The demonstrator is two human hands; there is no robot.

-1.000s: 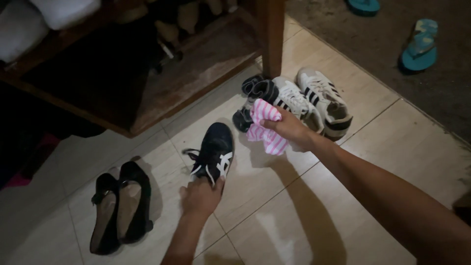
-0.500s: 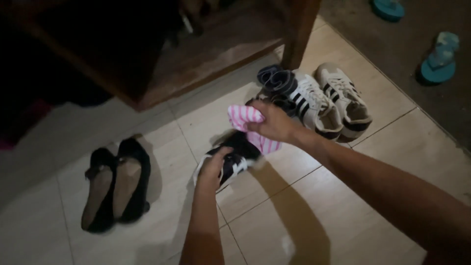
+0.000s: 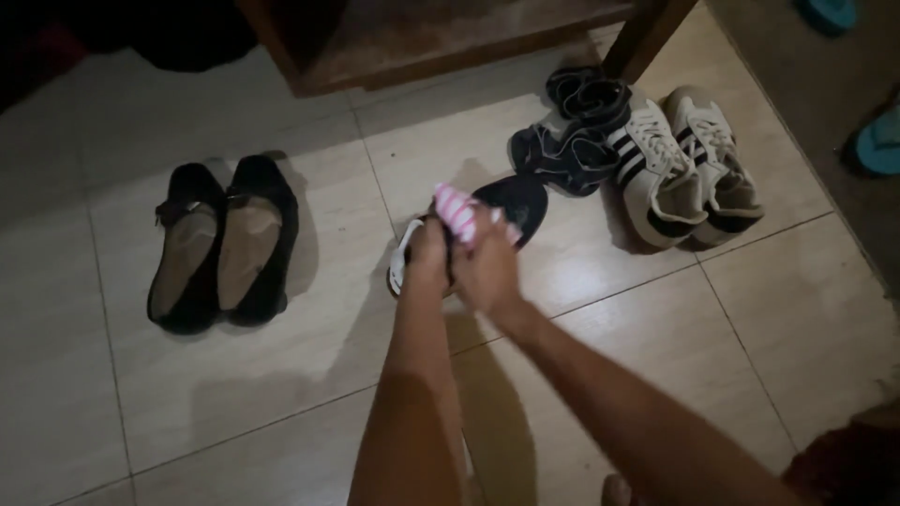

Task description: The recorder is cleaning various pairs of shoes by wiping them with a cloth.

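Far left on the tiled floor (image 3: 112,394): a pair of black flat shoes (image 3: 225,245), side by side, toes pointing far, well apart from both hands. At the far edge, above them and to the right, the underside of a wooden shelf unit (image 3: 422,37), with one leg (image 3: 647,37) coming down to the floor further right. In the middle: left hand (image 3: 427,258) closed around the near end of a black sneaker (image 3: 514,204) with a white sole edge, lifted and tilted. Just beside it, touching: right hand (image 3: 487,267), fingers clenched on a pink-and-white striped cloth (image 3: 457,211) pressed against the sneaker's upper. Both hands and the cloth covering much of the shoe, leaving only toe and sole rim showing. Further right, near the shelf leg: a heap of dark sandals (image 3: 572,141), partly overlapping a pair of white sneakers (image 3: 684,173) with dark stripes. Far right edge: a strip of darker ground with a turquoise flip-flop (image 3: 881,141), cut off by the frame.
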